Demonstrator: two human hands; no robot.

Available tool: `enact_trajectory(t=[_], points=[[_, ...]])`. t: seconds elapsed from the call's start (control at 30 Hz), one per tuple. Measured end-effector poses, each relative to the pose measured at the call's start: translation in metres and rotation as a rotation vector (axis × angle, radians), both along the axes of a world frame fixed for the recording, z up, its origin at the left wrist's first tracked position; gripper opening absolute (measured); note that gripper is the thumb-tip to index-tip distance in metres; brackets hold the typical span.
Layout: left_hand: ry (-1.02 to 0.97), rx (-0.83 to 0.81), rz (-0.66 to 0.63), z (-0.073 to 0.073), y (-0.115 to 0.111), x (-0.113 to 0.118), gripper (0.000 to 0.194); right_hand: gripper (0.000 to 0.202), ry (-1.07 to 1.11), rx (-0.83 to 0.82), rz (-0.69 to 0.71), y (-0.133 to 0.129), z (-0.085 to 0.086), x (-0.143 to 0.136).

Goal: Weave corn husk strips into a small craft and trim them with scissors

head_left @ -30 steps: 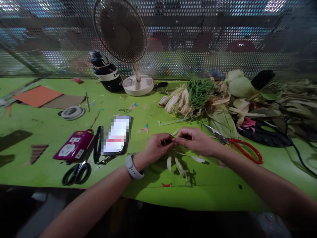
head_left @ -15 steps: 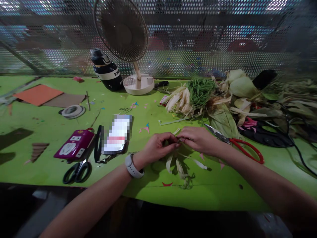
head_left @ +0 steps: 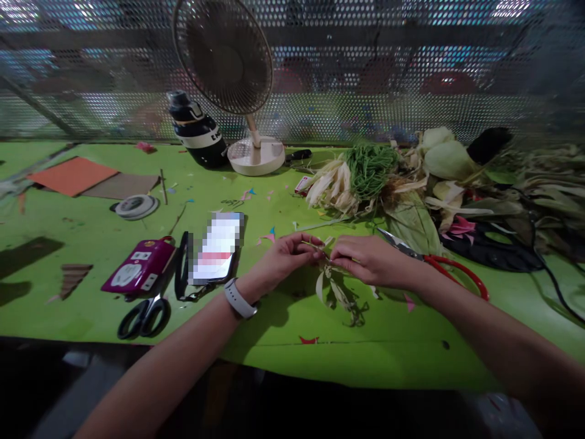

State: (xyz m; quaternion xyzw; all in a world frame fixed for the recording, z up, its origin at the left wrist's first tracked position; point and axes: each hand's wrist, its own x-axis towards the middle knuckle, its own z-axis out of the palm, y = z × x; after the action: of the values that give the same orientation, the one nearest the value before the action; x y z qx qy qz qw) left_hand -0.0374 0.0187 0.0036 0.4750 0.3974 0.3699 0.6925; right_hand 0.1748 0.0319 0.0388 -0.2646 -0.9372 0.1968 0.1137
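My left hand [head_left: 289,261] and my right hand [head_left: 365,261] meet almost fingertip to fingertip above the green table [head_left: 274,360]. Both are closed in a pinch on a small bunch of pale corn husk strips [head_left: 340,296]. The strips' loose ends dangle below my fingers, curled and slightly twisted. What lies right between the fingertips is mostly hidden. Red-handled scissors [head_left: 457,274] lie beside my right forearm, blades pointing away from me. Beyond my hands rests a bundle of dried husk [head_left: 333,186] with green strings [head_left: 371,171] on it.
A phone [head_left: 217,250], a purple case [head_left: 139,266] and black-handled scissors [head_left: 145,316] lie to the left. Behind them stand a fan [head_left: 256,155], a dark bottle [head_left: 201,134] and a tape roll [head_left: 136,206]. More husks [head_left: 448,161] and a black cable [head_left: 555,286] occupy the right.
My left hand has shifted slightly left and up, and its fingers have changed position. The hanging husk strips have swung up and to the right, bunching closer together.
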Motion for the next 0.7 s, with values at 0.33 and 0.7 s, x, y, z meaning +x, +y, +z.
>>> enact_trajectory(t=[0.33, 0.7], points=[[0.000, 0.114, -0.033, 0.004, -0.003, -0.003, 0.018, 0.018, 0.391, -0.708, -0.373, -0.002, -0.004, -0.006], [-0.032, 0.098, -0.023, 0.007, -0.006, -0.002, 0.016, 0.030, 0.519, -1.004, -0.298, -0.009, -0.005, -0.013]])
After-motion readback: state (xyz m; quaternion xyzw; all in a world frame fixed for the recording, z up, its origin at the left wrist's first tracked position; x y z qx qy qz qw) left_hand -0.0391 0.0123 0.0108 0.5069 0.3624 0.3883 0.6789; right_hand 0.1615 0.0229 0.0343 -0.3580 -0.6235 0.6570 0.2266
